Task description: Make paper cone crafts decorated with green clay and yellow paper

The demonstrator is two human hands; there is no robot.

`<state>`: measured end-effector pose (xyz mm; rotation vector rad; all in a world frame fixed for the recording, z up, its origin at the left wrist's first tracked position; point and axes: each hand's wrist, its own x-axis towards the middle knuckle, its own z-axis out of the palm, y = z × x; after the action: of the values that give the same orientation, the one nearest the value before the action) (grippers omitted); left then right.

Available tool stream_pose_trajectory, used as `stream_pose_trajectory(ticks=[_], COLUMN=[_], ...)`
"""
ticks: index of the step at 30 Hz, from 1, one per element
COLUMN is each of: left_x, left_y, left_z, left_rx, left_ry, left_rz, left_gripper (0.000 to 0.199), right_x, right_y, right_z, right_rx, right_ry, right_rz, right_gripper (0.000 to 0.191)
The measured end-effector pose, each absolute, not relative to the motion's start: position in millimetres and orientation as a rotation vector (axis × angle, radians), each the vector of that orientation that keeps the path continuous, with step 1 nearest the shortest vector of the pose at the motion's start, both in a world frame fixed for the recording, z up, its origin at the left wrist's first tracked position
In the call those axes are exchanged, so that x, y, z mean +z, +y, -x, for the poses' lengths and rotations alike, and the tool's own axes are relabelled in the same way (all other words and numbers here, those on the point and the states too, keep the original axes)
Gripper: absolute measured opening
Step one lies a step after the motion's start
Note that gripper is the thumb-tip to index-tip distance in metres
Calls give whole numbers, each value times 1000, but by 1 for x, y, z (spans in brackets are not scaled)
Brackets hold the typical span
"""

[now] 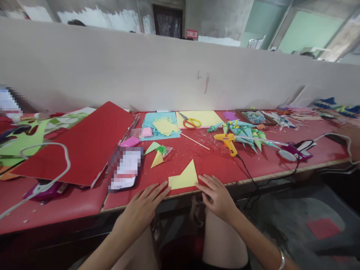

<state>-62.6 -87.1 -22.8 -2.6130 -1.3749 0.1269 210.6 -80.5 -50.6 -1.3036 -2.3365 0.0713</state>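
Observation:
A piece of yellow paper, partly folded with one point sticking up, lies flat at the front edge of the red table. My left hand rests at its left side, fingers stretched out and tips by the paper's edge. On the other side my right hand has its fingers spread, with the tips at the paper's right edge. Neither hand grips anything. Just beyond the paper lies a small folded yellow and green paper cone. A phone lies left of it.
A yellow glue gun with a black cord stands right of centre, near several blue and green paper cones. Scissors lie on yellow sheets at the back. A large red sheet covers the left. A white partition rises behind.

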Motion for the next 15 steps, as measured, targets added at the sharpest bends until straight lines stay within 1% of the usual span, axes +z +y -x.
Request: stream_pose_trajectory(ticks=[4,9,15], left_x=[-23,-25,-24], left_y=[-87,-88,-83], left_z=[61,60,65], left_rx=[122,76,-124], left_ry=[-1375,-1363,-1284], left_rz=[2595,2605,2712], left_gripper=[76,72,50], right_x=[-49,-38,-32], right_y=[-79,-72,-52], right_z=[-218,-204,-168], right_rx=[85,199,338], right_ry=[-2327,-2199,-2259], right_rz=[1310,1369,1287], right_gripper=[40,27,44])
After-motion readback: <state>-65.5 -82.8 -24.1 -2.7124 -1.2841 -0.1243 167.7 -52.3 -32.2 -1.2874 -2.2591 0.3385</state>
